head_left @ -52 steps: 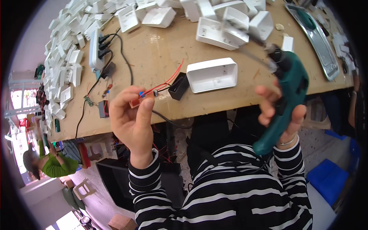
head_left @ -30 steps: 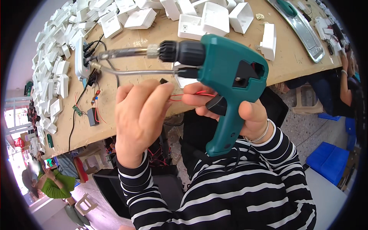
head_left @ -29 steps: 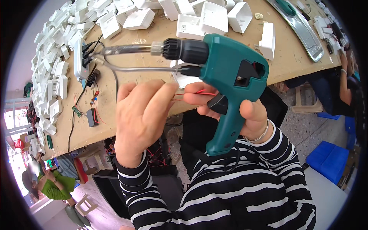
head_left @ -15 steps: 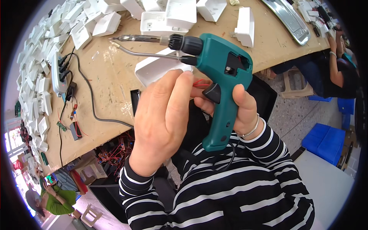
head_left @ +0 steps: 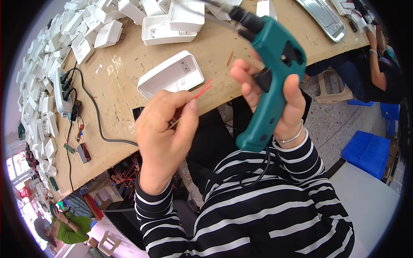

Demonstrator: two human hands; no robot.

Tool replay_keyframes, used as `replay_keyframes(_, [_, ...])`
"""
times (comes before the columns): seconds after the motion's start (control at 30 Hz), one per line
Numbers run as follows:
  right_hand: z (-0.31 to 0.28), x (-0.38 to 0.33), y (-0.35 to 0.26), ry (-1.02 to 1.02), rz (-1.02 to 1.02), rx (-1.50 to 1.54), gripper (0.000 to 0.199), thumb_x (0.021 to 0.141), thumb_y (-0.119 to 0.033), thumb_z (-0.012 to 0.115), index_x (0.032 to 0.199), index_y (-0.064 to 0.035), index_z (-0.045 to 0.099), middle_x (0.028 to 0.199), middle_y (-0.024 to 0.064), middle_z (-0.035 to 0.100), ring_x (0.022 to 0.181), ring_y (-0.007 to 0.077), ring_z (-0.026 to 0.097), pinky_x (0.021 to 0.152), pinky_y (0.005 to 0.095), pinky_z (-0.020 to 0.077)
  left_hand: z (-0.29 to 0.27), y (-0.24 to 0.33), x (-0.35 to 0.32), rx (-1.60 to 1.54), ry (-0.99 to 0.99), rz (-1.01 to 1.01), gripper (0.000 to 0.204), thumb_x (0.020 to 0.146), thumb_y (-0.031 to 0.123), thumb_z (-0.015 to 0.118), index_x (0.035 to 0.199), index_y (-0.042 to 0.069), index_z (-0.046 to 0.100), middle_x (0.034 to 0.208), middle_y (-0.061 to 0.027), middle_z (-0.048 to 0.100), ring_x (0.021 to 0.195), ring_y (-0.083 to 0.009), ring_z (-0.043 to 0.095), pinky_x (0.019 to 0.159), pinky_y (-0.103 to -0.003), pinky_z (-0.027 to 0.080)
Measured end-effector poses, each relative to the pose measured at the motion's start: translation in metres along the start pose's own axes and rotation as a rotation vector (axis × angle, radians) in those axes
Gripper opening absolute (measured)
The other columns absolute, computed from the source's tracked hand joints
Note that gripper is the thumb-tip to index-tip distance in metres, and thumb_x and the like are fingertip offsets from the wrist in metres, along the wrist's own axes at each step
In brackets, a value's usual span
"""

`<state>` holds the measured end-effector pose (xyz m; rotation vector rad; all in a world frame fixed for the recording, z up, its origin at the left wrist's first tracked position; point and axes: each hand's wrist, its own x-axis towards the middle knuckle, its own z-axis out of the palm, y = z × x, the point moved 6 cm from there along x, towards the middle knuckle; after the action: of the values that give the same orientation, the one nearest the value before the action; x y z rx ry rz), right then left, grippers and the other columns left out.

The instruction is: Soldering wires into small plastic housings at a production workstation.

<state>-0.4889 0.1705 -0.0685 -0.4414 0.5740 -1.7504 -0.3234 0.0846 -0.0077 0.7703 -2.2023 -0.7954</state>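
My right hand (head_left: 293,107) grips the handle of a green soldering gun (head_left: 275,47) with a black trigger. Its fingers are partly spread beside the trigger. The gun's metal tip and feed tube point to the far left, blurred and cut off by the upper edge. Between thumb and fingers, my left hand (head_left: 161,133) pinches thin red wires (head_left: 203,89), their ends sticking out to the upper right. What else lies inside that hand is mostly hidden. Just beyond it, an open white plastic housing (head_left: 170,77) lies on the table.
Many white housings (head_left: 107,34) are heaped along the table's far left. A power strip (head_left: 62,92) with black plugs and cables stands near them. Small circuit parts (head_left: 84,152) lie at the left edge. A metal tray (head_left: 322,19) sits far right. Other people work at both sides.
The soldering gun has moved right and away from me, its tip swinging upward. My left hand has drawn back left, apart from the right hand, and holds the red wires, now in plain sight.
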Motion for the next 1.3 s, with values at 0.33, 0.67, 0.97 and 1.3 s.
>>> replay_keyframes(0.33, [0.043, 0.001, -0.001, 0.131, -0.182, -0.57, 0.059, 0.077, 0.006, 0.064, 0.132, 0.003, 0.044, 0.121, 0.0198, 0.057, 0.095, 0.0219, 0.066, 0.081, 0.0306, 0.0556, -0.009, -0.007, 0.0, -0.329, -0.047, -0.198, 0.006, 0.08, -0.002, 0.067, 0.085, 0.001, 0.066, 0.065, -0.0008, 0.054, 0.056, -0.0067, 0.047, 0.052, -0.022, 0.036])
replay_keyframes(0.67, [0.054, 0.006, 0.002, 0.058, -0.307, -0.831, 0.055, 0.078, 0.01, 0.064, 0.129, 0.0043, 0.046, 0.121, 0.0183, 0.056, 0.09, 0.0172, 0.065, 0.078, 0.0285, 0.0555, -0.005, 0.006, 0.0, -0.099, -0.056, 0.026, 0.011, 0.076, -0.004, 0.069, 0.085, 0.003, 0.066, 0.062, -0.0043, 0.054, 0.05, -0.0123, 0.048, 0.046, -0.026, 0.037])
replay_keyframes(0.97, [0.045, 0.008, 0.005, 0.166, -0.242, -0.663, 0.049, 0.077, 0.007, 0.066, 0.123, 0.0047, 0.05, 0.115, 0.0163, 0.06, 0.082, 0.0145, 0.063, 0.07, 0.0261, 0.0532, -0.004, 0.004, -0.001, -0.115, -0.059, 0.054, 0.012, 0.076, -0.004, 0.069, 0.085, 0.003, 0.067, 0.06, -0.0038, 0.052, 0.049, -0.0126, 0.046, 0.045, -0.026, 0.035])
replay_keyframes(1.3, [0.035, 0.009, -0.001, 0.189, -0.178, -0.48, 0.057, 0.078, 0.001, 0.064, 0.131, 0.0039, 0.044, 0.114, 0.02, 0.059, 0.075, 0.0157, 0.061, 0.066, 0.0277, 0.0525, -0.019, -0.009, -0.006, -0.037, 0.105, -0.004, 0.013, 0.075, -0.005, 0.071, 0.085, 0.002, 0.068, 0.059, -0.0033, 0.051, 0.05, -0.0109, 0.045, 0.046, -0.025, 0.034])
